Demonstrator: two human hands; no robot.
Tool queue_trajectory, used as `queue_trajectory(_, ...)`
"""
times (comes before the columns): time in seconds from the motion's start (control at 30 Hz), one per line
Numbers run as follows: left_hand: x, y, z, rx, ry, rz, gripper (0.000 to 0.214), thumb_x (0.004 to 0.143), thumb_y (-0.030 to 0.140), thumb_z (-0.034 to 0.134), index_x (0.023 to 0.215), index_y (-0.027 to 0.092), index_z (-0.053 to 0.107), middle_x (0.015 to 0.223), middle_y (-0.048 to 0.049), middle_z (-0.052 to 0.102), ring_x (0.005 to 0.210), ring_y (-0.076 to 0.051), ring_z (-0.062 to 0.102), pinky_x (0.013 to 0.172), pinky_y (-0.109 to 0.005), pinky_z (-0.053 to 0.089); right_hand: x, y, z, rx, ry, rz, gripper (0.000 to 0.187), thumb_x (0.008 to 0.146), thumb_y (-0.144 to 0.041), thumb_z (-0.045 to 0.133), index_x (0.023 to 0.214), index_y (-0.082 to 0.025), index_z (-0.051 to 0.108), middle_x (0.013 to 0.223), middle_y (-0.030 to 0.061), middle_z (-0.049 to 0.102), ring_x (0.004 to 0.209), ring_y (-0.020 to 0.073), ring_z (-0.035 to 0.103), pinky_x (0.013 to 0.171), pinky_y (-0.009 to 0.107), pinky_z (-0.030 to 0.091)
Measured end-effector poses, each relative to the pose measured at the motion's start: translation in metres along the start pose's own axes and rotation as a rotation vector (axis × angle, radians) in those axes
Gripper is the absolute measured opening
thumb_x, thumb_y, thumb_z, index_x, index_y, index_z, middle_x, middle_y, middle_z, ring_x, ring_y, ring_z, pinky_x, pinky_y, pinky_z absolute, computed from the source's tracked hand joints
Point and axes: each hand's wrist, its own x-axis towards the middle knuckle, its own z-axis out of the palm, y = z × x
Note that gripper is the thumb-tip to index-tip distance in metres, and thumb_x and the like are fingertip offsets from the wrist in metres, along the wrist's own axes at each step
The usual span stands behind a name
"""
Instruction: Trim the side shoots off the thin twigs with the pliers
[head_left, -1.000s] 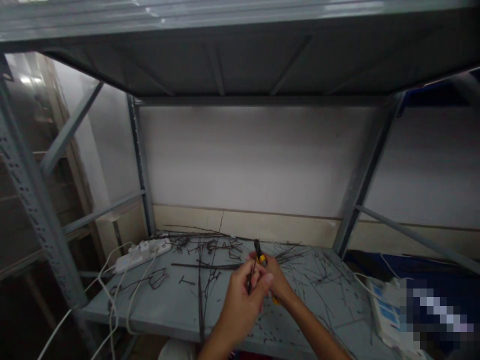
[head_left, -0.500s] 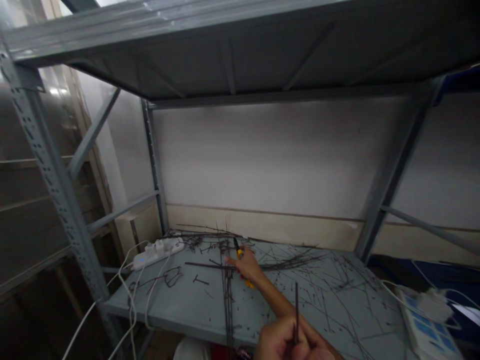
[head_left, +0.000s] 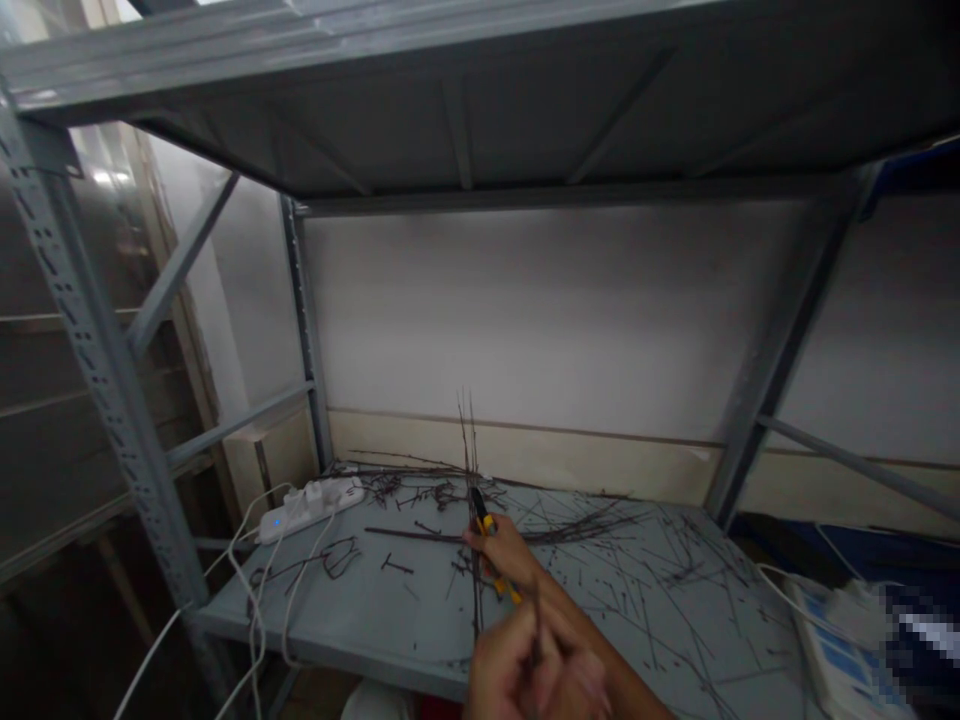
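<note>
My right hand (head_left: 504, 548) reaches over the shelf, closed around yellow-handled pruning shears (head_left: 485, 516) with a dark tip pointing away from me. Its fingertips are also against a thin bundle of dark twigs (head_left: 474, 575), which stands out across the shelf toward the back wall. Close to the camera, my left hand (head_left: 517, 665) is closed on a dark twig (head_left: 535, 630), blurred, with the lower part hidden by the fingers. Another twig bundle (head_left: 420, 535) lies crosswise under the right hand.
Cut twig pieces (head_left: 667, 600) lie scattered over the grey metal shelf (head_left: 360, 610). A white power strip (head_left: 307, 510) with trailing cables stands at the left. At the right is a blue-and-white box (head_left: 840, 640). A metal upper shelf (head_left: 465, 120) hangs overhead.
My right hand has shifted slightly right and nearer with the shears, fingertips now at the upright twig bundle, whose tips rise higher. My left hand has moved left, its twig lower.
</note>
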Motion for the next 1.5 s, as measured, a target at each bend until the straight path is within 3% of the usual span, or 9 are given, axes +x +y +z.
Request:
queue_trajectory(0.07, 0.015, 0.012, -0.018, 0.046, 0.212, 0.135, 0.038, 0.086, 0.055, 0.067, 0.073, 0.023, 0.052, 0.081, -0.0064, 0.063, 0.073, -0.019, 0.062, 0.071, -0.031, 0.054, -0.017, -0.007, -0.011, 0.044, 0.01, -0.047, 0.019, 0.074, -0.034, 0.071, 0.079, -0.019, 0.062, 0.064, -0.002, 0.062, 0.055, 0.0135, 0.053, 0.052, 0.024, 0.045)
queue_trajectory(0.17, 0.052, 0.014, -0.042, 0.138, 0.417, 0.25, 0.029, 0.083, 0.043, 0.074, 0.087, 0.022, 0.054, 0.114, -0.0104, 0.066, 0.103, -0.022, 0.064, 0.092, -0.035, 0.052, -0.043, -0.015, -0.022, 0.09, 0.042, -0.067, 0.026, 0.078, -0.044, 0.068, 0.083, -0.019, 0.062, 0.063, -0.0019, 0.062, 0.05, 0.0135, 0.051, 0.047, 0.024, 0.043)
queue_trajectory(0.27, 0.089, 0.0, -0.054, 0.096, 0.335, 0.204, 0.035, 0.077, 0.034, 0.08, 0.092, 0.022, 0.052, 0.124, -0.0138, 0.068, 0.11, -0.025, 0.067, 0.099, -0.04, 0.051, -0.061, -0.016, -0.027, 0.137, 0.06, -0.063, 0.03, 0.08, -0.048, 0.065, 0.082, -0.018, 0.062, 0.056, -0.0027, 0.057, 0.045, 0.0136, 0.048, 0.043, 0.025, 0.042)
queue_trajectory(0.43, 0.117, -0.024, -0.049, 0.036, 0.261, 0.147, 0.049, 0.069, 0.031, 0.086, 0.075, 0.024, 0.037, 0.089, -0.0078, 0.077, 0.086, -0.026, 0.075, 0.087, -0.043, 0.058, -0.07, 0.002, -0.027, 0.239, 0.09, -0.035, 0.035, 0.076, -0.051, 0.071, 0.08, -0.018, 0.061, 0.055, -0.0026, 0.057, 0.045, 0.0134, 0.049, 0.043, 0.025, 0.042)
queue_trajectory(0.53, 0.12, -0.031, -0.047, 0.056, 0.3, 0.16, 0.05, 0.07, 0.033, 0.084, 0.073, 0.025, 0.036, 0.077, -0.0033, 0.075, 0.078, -0.024, 0.075, 0.078, -0.04, 0.06, -0.071, 0.013, -0.025, 0.292, 0.076, -0.03, 0.041, 0.076, -0.057, 0.071, 0.081, -0.018, 0.062, 0.055, -0.0019, 0.059, 0.045, 0.0139, 0.049, 0.043, 0.026, 0.043)
queue_trajectory(0.97, 0.129, -0.053, -0.045, 0.101, 0.308, 0.168, 0.048, 0.073, 0.038, 0.081, 0.077, 0.024, 0.036, 0.081, 0.0017, 0.066, 0.067, -0.019, 0.071, 0.059, -0.028, 0.056, -0.077, 0.011, -0.029, 0.302, 0.203, 0.107, 0.06, 0.077, -0.078, 0.058, 0.077, -0.018, 0.062, 0.051, 0.0003, 0.056, 0.043, 0.0157, 0.052, 0.044, 0.027, 0.044)
queue_trajectory(1.2, 0.134, -0.051, -0.043, 0.106, 0.099, 0.148, 0.049, 0.077, 0.038, 0.08, 0.073, 0.025, 0.033, 0.069, 0.0025, 0.066, 0.072, -0.019, 0.07, 0.066, -0.027, 0.051, -0.075, 0.018, -0.03, 0.358, 0.18, 0.154, 0.059, 0.074, -0.077, 0.061, 0.075, -0.018, 0.064, 0.053, 0.0029, 0.059, 0.045, 0.0171, 0.054, 0.043, 0.028, 0.046)
queue_trajectory(1.33, 0.133, -0.048, -0.041, 0.054, -0.066, 0.089, 0.047, 0.083, 0.047, 0.074, 0.073, 0.024, 0.034, 0.064, 0.0065, 0.053, 0.08, -0.023, 0.074, 0.065, -0.025, 0.049, -0.076, 0.018, -0.032, 0.41, 0.153, 0.154, 0.053, 0.074, -0.072, 0.065, 0.079, -0.019, 0.063, 0.058, 0.003, 0.062, 0.049, 0.0181, 0.057, 0.044, 0.029, 0.048)
queue_trajectory(1.5, 0.132, -0.052, -0.039, 0.117, -0.108, 0.08, 0.047, 0.082, 0.055, 0.07, 0.073, 0.024, 0.036, 0.069, 0.0056, 0.05, 0.081, -0.024, 0.074, 0.066, -0.027, 0.051, -0.083, 0.019, -0.035, 0.521, 0.155, 0.222, 0.051, 0.068, -0.066, 0.074, 0.084, -0.019, 0.063, 0.075, 0.0061, 0.069, 0.051, 0.016, 0.058, 0.045, 0.029, 0.048)
